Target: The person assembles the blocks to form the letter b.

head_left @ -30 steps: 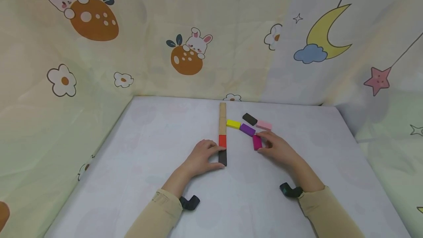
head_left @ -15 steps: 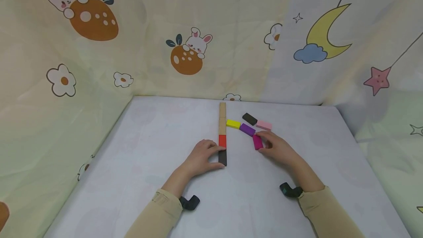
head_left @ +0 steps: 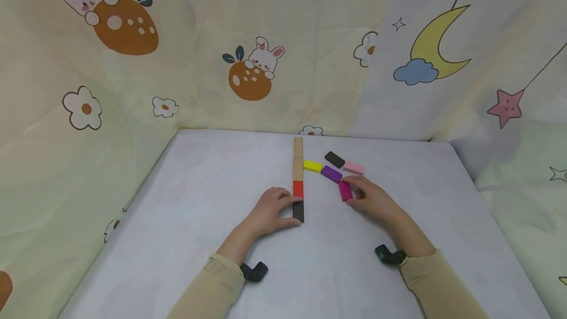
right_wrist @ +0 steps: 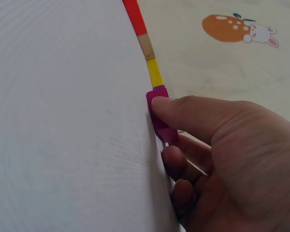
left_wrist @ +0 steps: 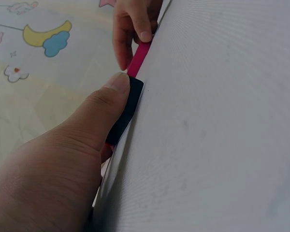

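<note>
At the near end of a straight row on the table lies a black block (head_left: 299, 212), which my left hand (head_left: 265, 214) pinches between thumb and index finger. A red block (head_left: 298, 189) comes after it, then plain wooden blocks (head_left: 299, 161) toward the far edge. To the right, my right hand (head_left: 372, 200) pinches a magenta block (head_left: 345, 191) at its two ends, thumb nearest me. The magenta block's far end meets a purple block (head_left: 331, 174), whose other end meets a yellow block (head_left: 312, 166) that touches the wooden row.
Behind the purple block lie a dark block (head_left: 334, 159) and a light pink block (head_left: 354, 167). The white tabletop (head_left: 212, 171) ends at a printed cloth backdrop (head_left: 199, 63). Each wrist carries a small black device (head_left: 254, 271) by the cuff.
The near end of the magenta block has shifted very slightly to the right, along with my right thumb. My left hand and the other blocks stay in place.
</note>
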`<state>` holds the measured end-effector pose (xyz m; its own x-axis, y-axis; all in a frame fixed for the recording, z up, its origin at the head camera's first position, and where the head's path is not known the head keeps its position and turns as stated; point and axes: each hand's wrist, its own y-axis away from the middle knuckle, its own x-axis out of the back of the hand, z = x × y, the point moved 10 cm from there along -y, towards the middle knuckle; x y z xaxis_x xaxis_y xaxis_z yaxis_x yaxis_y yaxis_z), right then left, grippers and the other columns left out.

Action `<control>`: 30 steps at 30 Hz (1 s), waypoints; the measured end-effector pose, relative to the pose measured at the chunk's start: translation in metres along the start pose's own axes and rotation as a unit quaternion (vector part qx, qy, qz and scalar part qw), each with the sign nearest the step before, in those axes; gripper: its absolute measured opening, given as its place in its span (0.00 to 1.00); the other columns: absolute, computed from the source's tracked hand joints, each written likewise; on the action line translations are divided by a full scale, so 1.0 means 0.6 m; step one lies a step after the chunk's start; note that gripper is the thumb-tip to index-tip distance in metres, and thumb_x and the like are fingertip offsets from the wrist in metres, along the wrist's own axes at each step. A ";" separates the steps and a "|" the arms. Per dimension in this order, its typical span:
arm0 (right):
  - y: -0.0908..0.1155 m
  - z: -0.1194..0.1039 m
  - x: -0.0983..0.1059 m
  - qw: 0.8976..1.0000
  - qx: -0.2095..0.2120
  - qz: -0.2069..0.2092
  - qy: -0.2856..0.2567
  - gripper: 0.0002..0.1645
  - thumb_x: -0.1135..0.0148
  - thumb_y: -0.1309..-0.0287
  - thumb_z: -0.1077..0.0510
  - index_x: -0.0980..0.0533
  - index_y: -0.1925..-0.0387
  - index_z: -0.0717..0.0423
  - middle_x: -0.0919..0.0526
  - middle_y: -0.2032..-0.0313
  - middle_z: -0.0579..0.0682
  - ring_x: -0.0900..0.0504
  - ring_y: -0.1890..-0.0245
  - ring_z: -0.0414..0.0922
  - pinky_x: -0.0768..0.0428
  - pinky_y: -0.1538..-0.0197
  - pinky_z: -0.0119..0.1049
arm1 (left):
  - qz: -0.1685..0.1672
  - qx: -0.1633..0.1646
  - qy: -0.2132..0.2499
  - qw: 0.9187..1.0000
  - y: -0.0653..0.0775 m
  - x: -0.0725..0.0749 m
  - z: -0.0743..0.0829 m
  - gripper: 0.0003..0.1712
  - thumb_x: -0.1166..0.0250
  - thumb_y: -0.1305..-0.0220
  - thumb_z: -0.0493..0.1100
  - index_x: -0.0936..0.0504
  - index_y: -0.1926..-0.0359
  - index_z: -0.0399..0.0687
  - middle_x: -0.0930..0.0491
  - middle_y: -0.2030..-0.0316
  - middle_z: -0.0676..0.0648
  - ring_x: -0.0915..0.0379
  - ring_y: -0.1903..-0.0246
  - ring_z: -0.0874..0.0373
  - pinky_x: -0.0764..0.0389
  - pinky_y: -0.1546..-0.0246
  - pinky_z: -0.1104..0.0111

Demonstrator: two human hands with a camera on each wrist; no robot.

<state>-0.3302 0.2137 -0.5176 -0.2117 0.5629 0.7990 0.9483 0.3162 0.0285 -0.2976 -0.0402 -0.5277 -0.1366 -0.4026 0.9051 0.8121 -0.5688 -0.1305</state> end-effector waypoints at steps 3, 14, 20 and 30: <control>0.000 -0.001 0.001 1.000 -0.001 0.002 -0.001 0.36 0.30 0.43 0.55 0.31 0.33 0.43 0.25 0.48 0.50 0.28 0.60 0.45 0.26 0.61 0.35 | 0.002 -0.002 0.000 1.000 0.000 0.001 0.001 0.35 0.32 0.45 0.69 0.26 0.36 0.73 0.27 0.47 0.57 0.34 0.41 0.61 0.43 0.25 0.59; -0.001 -0.002 -0.001 1.000 -0.008 0.004 0.004 0.36 0.29 0.43 0.54 0.30 0.34 0.43 0.26 0.47 0.49 0.28 0.59 0.46 0.27 0.62 0.35 | 0.006 -0.003 0.000 1.000 0.000 0.002 0.001 0.35 0.32 0.45 0.69 0.26 0.36 0.73 0.27 0.47 0.57 0.35 0.42 0.61 0.35 0.31 0.61; -0.003 -0.003 -0.002 1.000 -0.010 0.001 0.009 0.36 0.30 0.43 0.54 0.31 0.34 0.43 0.26 0.45 0.49 0.29 0.59 0.46 0.26 0.61 0.35 | 0.002 -0.001 -0.003 1.000 0.000 0.000 -0.002 0.35 0.33 0.45 0.70 0.27 0.36 0.74 0.27 0.47 0.57 0.35 0.42 0.61 0.34 0.32 0.61; -0.004 0.025 0.019 0.999 -0.042 0.028 -0.014 0.31 0.37 0.36 0.46 0.31 0.33 0.39 0.29 0.35 0.48 0.26 0.54 0.47 0.22 0.52 0.40 | 0.001 -0.002 -0.002 1.000 -0.001 -0.002 -0.005 0.36 0.33 0.45 0.71 0.27 0.36 0.75 0.27 0.47 0.58 0.35 0.41 0.62 0.40 0.27 0.59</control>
<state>-0.3385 0.2308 -0.5172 -0.1625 0.5999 0.7834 0.9751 0.2189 0.0346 -0.2994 -0.0414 -0.5299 -0.1329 -0.4010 0.9064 0.8099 -0.5710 -0.1338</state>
